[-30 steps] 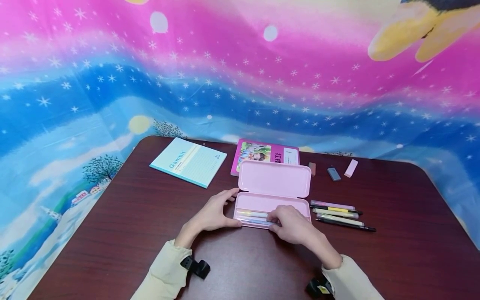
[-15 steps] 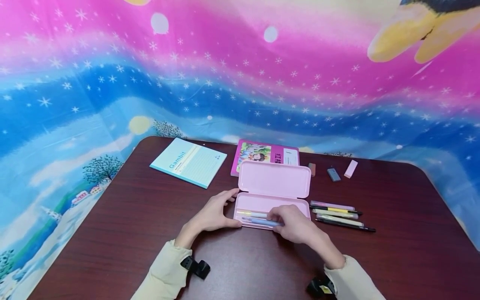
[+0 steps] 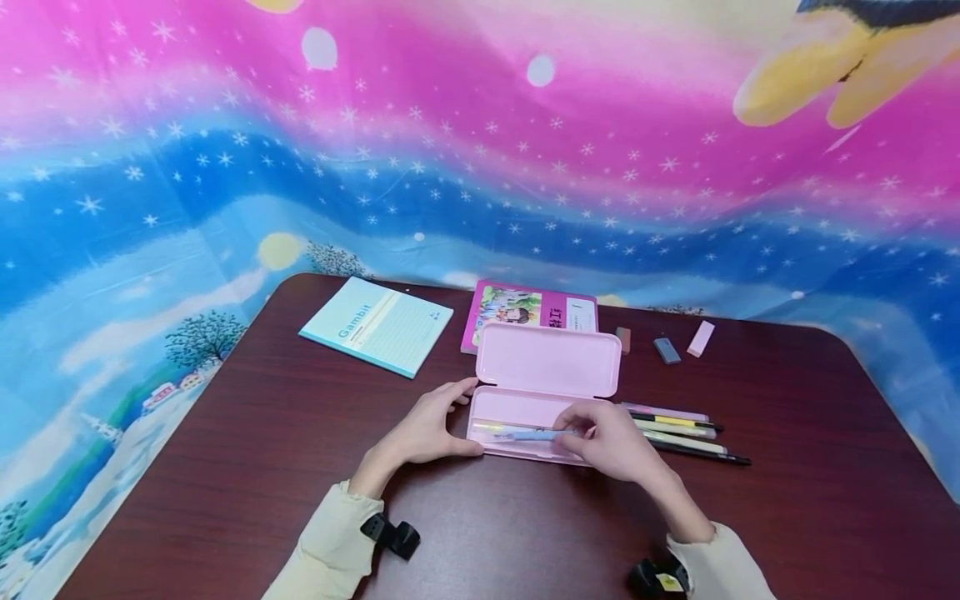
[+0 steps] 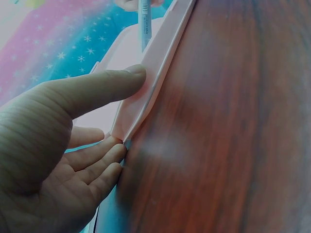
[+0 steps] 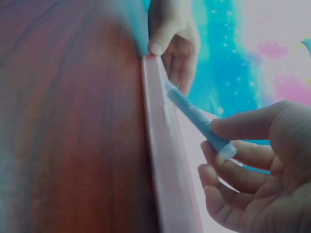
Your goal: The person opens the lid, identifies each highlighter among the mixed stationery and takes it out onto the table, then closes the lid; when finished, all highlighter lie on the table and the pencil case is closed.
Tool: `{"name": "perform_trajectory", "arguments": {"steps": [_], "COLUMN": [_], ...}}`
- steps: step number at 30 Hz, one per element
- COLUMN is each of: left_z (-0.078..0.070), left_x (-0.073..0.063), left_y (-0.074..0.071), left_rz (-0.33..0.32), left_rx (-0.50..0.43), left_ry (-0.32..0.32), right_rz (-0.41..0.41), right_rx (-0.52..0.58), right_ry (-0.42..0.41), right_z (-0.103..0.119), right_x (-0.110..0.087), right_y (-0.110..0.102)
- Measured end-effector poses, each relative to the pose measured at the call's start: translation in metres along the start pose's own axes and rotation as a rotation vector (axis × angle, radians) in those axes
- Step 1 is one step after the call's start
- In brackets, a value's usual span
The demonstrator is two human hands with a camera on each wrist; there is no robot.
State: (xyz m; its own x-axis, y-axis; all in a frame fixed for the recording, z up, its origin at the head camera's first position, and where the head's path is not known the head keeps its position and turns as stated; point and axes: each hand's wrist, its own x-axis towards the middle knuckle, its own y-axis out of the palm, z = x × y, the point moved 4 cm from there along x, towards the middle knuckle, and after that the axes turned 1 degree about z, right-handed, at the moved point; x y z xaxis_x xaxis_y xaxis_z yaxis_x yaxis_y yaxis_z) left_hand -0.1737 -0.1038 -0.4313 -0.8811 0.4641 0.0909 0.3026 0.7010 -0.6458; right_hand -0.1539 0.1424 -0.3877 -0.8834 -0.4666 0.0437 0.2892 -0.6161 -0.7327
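Note:
A pink pencil case (image 3: pixel 547 360) lies open on the table, its lid tilted back. My left hand (image 3: pixel 423 429) holds the case's left end, thumb on the front wall and fingers at the end and far side. With thumb and fingertips, my right hand (image 3: pixel 613 437) pinches a light blue pen (image 5: pixel 197 116) over the case's front part. The pen slants in the right wrist view, its near end past my fingertips. Inside the case, a yellow-and-white pen (image 3: pixel 487 427) is partly covered by the blue one.
Several pens (image 3: pixel 686 432) lie right of the case, partly behind my right hand. Farther back are a brown eraser (image 3: pixel 624 339), a grey eraser (image 3: pixel 667 350) and a pinkish-white one (image 3: pixel 701 338). A mint notebook (image 3: pixel 378 327) and a magenta book (image 3: pixel 532 303) lie behind.
My right hand has lifted the blue pen from the case's front part and shifted slightly right with it. My left hand stays in place on the case.

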Motion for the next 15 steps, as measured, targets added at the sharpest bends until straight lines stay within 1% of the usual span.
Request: {"name": "perform_trajectory", "arguments": {"steps": [5,12,15], "left_z": [0.000,-0.001,-0.001], "left_x": [0.000,0.000,-0.001], "left_y": [0.001,0.000,0.000], "left_rz": [0.006,-0.002,-0.001], "left_rx": [-0.015,-0.026,-0.028], "left_ry": [-0.012,0.001,0.001], "right_rz": [-0.042,-0.148,-0.166], "right_rx": [0.134,0.360,0.428], "right_ry": [0.064,0.196,0.218], "right_z": [-0.012,-0.026,-0.028], "right_x": [-0.006,-0.010,-0.011], "right_y": [-0.007,-0.028,-0.035]}}
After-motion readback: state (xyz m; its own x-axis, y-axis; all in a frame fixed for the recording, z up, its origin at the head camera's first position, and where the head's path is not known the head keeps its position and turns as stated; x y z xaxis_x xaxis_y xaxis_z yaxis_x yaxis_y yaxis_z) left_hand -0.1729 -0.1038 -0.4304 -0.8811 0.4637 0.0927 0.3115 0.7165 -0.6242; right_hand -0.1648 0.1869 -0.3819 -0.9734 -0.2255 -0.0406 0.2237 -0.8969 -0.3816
